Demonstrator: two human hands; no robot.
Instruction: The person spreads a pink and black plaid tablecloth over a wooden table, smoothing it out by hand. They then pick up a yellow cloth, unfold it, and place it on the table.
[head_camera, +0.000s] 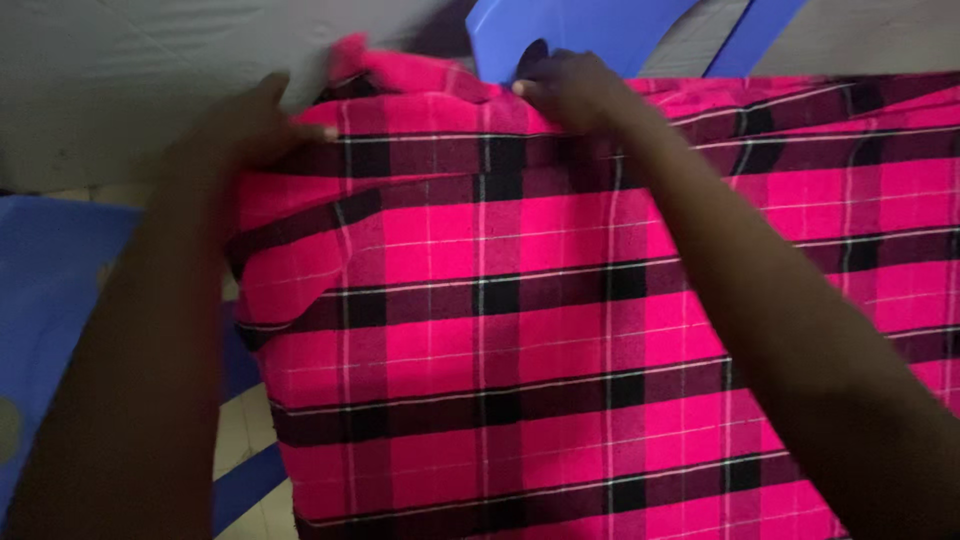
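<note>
Nearest to me the pink plaid cloth (520, 340), crossed with black and thin white lines, hangs and spreads wide across my view, its lower part running off the bottom edge, with a blue plastic surface (45, 300) to my left and a bit of pale tiled floor (240, 440) showing under it. My two forearms reach out over the cloth to its far edge. There my left hand (245, 125) rests on the upper left corner, fingers curled over a bunched fold; the blur keeps me from telling whether they pinch the cloth or only press on it. My right hand (570, 90) is closed on the top edge near the middle, fingertips (525, 88) nipping the fabric. To do this well, I judge, I should keep both grips on the same edge line, pull gently apart so the top runs taut along one black stripe, and smooth out the hump (400, 70) between my hands before anything else. Past my hands stands a blue plastic chair (570, 30), touching or just behind the cloth's edge, and beyond it a grey wall or sheet (150, 50).
</note>
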